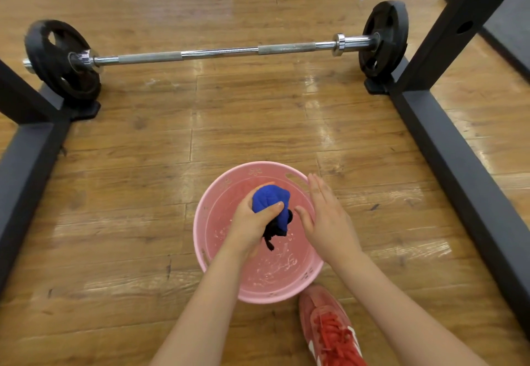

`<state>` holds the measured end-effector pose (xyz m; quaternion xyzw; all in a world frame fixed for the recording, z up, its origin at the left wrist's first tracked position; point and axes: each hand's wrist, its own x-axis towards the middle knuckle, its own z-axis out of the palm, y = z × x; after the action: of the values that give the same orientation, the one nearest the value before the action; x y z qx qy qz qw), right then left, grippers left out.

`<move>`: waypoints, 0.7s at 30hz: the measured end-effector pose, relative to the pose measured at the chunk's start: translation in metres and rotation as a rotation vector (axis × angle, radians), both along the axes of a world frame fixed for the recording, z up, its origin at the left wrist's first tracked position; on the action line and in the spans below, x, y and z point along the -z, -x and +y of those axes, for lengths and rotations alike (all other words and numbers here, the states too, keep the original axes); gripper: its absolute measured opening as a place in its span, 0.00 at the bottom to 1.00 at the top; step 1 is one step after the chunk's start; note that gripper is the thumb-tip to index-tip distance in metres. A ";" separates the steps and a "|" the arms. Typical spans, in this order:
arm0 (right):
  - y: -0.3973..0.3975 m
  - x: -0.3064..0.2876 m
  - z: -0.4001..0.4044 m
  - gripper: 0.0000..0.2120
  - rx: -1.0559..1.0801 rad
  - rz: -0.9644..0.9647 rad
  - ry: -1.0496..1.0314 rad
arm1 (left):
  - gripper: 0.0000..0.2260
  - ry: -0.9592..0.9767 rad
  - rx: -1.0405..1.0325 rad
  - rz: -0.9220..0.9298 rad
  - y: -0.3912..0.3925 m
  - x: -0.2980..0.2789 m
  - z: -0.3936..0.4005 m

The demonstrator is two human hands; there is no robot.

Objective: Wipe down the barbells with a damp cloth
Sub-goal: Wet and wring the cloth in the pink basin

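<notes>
While the left hand (252,222) squeezes a bunched, wet blue cloth (272,205), the right hand (324,216) hovers flat-fingered.

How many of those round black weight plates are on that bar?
2 in view: one round black weight plate on the left end of the long steel barbell, another on the right end. Thinner plates stacked behind either could be hidden.

Both my forearms reach forward and down, bare to the elbow; my left hand (252,222) is curled tight, thumb across the top, gripping the bunched cloth (272,205); my right hand (324,216) is flat and relaxed just beside it, fingers straight and together pointing away from me, thumb spread toward the left hand, holding nothing; the two hands are close but apart.
</notes>
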<state>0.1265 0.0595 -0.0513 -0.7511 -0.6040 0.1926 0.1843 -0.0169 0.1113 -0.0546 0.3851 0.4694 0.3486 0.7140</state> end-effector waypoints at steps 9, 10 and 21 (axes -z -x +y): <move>-0.001 0.002 0.001 0.31 0.010 -0.008 -0.002 | 0.02 0.000 -0.151 -0.031 -0.002 0.000 0.002; 0.000 0.002 0.001 0.31 0.011 -0.006 -0.003 | 0.03 0.010 -0.174 -0.040 -0.002 0.000 0.002; 0.000 -0.001 0.000 0.31 0.021 0.007 0.006 | 0.06 0.068 -0.190 -0.113 -0.004 -0.006 0.002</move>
<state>0.1260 0.0594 -0.0507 -0.7572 -0.5950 0.1952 0.1861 -0.0128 0.1133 -0.0486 0.2938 0.4744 0.4198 0.7158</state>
